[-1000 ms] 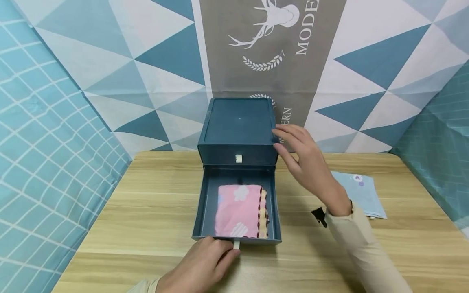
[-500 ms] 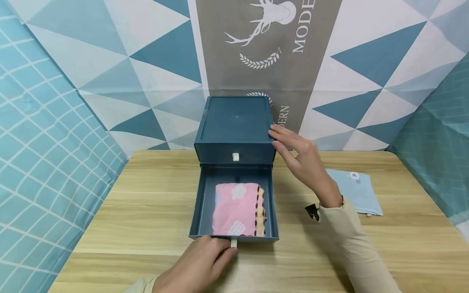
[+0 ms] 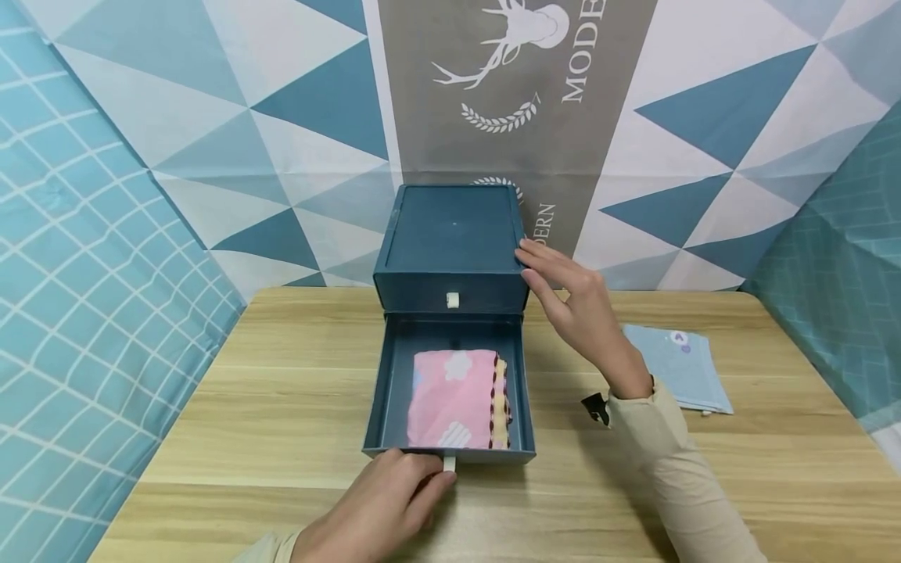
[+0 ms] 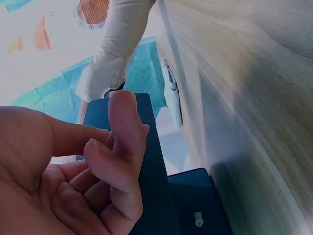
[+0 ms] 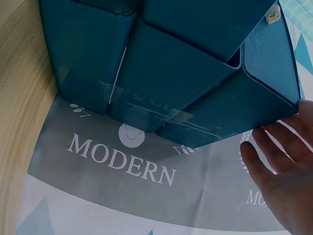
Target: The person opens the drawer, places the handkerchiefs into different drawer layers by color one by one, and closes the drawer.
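A dark blue drawer (image 3: 493, 457) stands open, reaching from the cabinet toward the desk's near edge. Folded inside, against the front wall, is a pink cloth (image 3: 450, 399) with white cloud shapes and a dark-and-cream trim on its right side.

The left hand (image 3: 380, 500) is at the drawer's front, left of centre, with the white pull tab (image 3: 449, 464) apparently pinched between thumb and forefinger. From this hand, the drawer lies ahead and slightly right, its depth running straight back toward the desk's far edge. The left hand is the nearer of the two to the drawer's front.

Behind, near the middle of the desk's far edge, the cabinet (image 3: 454, 231) stands upright, its upper drawer (image 3: 415, 291) closed. The right hand (image 3: 580, 309) holds nothing: its fingers, loosely extended, rest on the cabinet's top right edge near the front corner.

On the desk (image 3: 267, 422), toward its right edge, a light blue cloth (image 3: 686, 371) lies flat, well apart from the drawer. Beyond the far edge hangs a backdrop (image 3: 457, 133) of blue, white and grey with a stag's head.
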A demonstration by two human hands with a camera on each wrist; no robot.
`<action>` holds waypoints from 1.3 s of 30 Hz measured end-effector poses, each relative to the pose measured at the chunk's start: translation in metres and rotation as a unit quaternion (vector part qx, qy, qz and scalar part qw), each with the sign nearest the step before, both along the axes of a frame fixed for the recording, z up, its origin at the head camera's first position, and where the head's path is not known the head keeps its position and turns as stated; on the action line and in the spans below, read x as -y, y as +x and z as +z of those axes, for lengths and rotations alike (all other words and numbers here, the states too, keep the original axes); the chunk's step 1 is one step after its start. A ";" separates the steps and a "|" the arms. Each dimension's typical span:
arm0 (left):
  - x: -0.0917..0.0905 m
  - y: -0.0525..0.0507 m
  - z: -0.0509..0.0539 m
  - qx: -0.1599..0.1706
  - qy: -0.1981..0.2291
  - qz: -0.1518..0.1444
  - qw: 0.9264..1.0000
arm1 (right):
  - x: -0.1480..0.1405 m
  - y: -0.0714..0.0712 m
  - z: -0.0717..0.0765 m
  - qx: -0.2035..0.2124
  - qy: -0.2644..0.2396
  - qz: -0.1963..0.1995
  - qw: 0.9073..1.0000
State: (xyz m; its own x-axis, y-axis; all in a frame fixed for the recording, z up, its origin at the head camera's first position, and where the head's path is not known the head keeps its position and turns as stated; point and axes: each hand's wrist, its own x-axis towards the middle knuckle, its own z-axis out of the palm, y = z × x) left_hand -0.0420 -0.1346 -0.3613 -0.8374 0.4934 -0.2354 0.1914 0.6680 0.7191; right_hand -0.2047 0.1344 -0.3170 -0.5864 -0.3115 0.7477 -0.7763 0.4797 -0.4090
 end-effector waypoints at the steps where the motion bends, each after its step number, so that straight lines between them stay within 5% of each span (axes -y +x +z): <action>1: 0.000 0.000 0.000 -0.002 0.000 0.001 1.000 | 0.000 -0.001 0.000 -0.001 -0.001 0.002 1.000; 5: 0.000 0.001 0.002 -0.015 0.005 0.006 1.000 | 0.001 -0.002 0.002 0.000 -0.001 0.007 1.000; 14: 0.002 0.004 0.009 -0.032 0.087 0.048 0.995 | 0.003 -0.002 0.005 0.007 0.003 0.004 1.000; 25: 0.000 -0.002 0.001 -0.081 0.083 0.058 0.992 | 0.003 -0.004 0.004 0.007 -0.004 0.006 1.000; 34: -0.004 -0.006 -0.006 -0.058 0.090 0.057 0.993 | -0.002 0.001 0.003 0.015 0.006 -0.004 1.000; 39: -0.005 -0.008 -0.007 -0.077 0.092 0.060 0.991 | -0.001 0.000 0.002 0.018 0.004 -0.001 1.000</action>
